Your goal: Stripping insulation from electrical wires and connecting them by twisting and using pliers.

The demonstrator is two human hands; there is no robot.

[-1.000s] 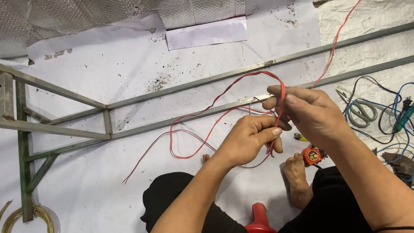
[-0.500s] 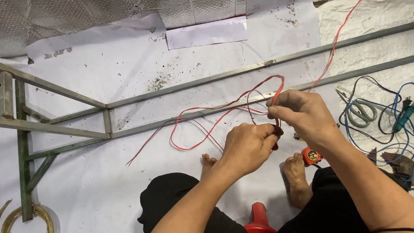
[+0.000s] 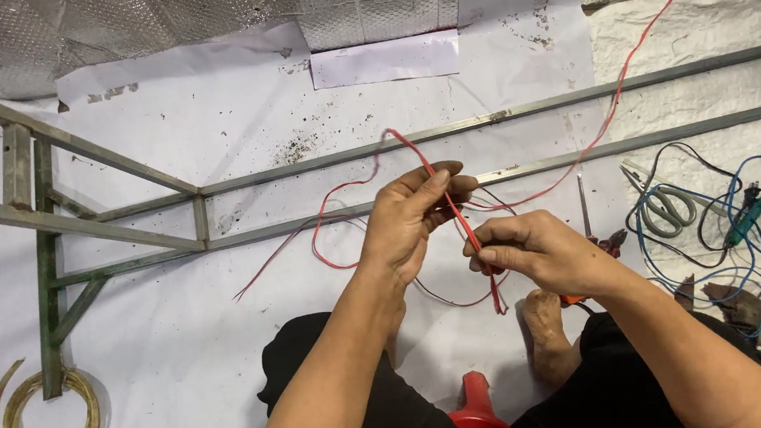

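Note:
My left hand (image 3: 413, 216) pinches a thin red wire (image 3: 454, 212) between thumb and fingers, a loop of it rising above the hand. My right hand (image 3: 531, 251) grips the same red wire lower down, its free end hanging just below the fingers. The wire trails left in loose curls across the white sheet (image 3: 209, 146) and runs off up to the right. A thinner dark wire (image 3: 447, 295) curves under both hands. My bare foot (image 3: 547, 332) rests on the sheet below the right hand.
A grey metal frame (image 3: 197, 216) of angle bars lies across the sheet. At the right lie scissors (image 3: 659, 199), blue and black leads (image 3: 750, 246), a thin screwdriver (image 3: 583, 205) and pliers (image 3: 608, 242). A yellow hose coil (image 3: 41, 427) lies at lower left. A red stool (image 3: 476, 412) stands between my legs.
My left hand has moved up and left along the red wire while the right hand dropped lower, drawing the wire straight between them. The loop now stands above the left hand.

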